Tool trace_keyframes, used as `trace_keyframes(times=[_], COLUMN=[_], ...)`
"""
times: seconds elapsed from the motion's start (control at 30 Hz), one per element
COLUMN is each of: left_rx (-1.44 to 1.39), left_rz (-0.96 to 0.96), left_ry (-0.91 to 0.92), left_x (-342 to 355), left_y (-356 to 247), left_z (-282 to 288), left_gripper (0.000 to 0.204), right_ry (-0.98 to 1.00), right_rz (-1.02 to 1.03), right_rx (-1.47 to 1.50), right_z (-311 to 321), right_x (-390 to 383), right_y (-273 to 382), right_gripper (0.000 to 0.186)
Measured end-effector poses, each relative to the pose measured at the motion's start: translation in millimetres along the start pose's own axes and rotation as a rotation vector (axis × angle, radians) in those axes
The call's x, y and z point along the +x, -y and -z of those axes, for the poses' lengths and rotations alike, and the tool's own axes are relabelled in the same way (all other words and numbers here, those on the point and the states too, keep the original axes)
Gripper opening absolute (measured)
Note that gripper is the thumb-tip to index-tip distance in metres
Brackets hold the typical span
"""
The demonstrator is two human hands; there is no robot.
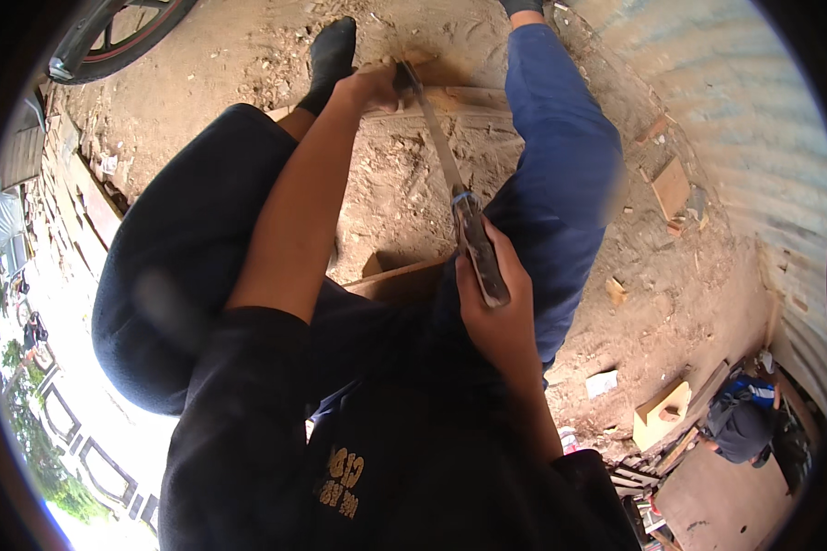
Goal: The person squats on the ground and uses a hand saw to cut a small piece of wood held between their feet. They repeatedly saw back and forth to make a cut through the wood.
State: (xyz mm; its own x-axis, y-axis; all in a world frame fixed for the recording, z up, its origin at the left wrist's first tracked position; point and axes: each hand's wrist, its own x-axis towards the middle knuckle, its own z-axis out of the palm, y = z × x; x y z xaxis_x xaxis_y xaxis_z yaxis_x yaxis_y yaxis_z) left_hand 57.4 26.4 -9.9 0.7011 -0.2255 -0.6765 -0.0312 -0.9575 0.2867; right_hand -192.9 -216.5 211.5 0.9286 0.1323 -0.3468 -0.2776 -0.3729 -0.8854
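My right hand (496, 294) is closed around the dark, worn handle of a long-bladed knife (443, 151). A light blue band wraps the handle where the blade begins. The blade slants away from me and to the left, between my spread legs. At its far end my left hand (374, 90) is closed, fingers partly hidden, next to a small dark piece (404, 78) touching the blade. Whether that piece is wood or something else, I cannot tell. Just beyond and beside the left hand, a pale wooden board (469, 99) lies across the dirt.
A wooden edge (400, 278) shows close to my lap. At the upper left stands a wheel (124, 41). A corrugated metal wall (744, 119) runs along the right, with wood scraps (671, 188) near it. Another person (744, 427) is at the lower right beside a board (726, 496).
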Motion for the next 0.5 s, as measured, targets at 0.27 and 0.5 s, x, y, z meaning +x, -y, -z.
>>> trace_keyframes(times=[0.27,0.5], left_rx=[0.078,0.293], left_rz=[-0.021,-0.077], left_ry=[-0.121,-0.255], left_x=[-21.5,-13.9], left_y=[-24.4,-20.2], left_z=[1.0,-11.1], left_gripper=[0.085,0.079], right_ry=[-0.054,-0.124], right_rz=[0.062,0.109], right_rx=[-0.009,-0.051], right_z=[-2.4,-3.5], right_x=[-4.6,-30.6], right_y=[-10.6,1.6], right_gripper=[0.045,0.043])
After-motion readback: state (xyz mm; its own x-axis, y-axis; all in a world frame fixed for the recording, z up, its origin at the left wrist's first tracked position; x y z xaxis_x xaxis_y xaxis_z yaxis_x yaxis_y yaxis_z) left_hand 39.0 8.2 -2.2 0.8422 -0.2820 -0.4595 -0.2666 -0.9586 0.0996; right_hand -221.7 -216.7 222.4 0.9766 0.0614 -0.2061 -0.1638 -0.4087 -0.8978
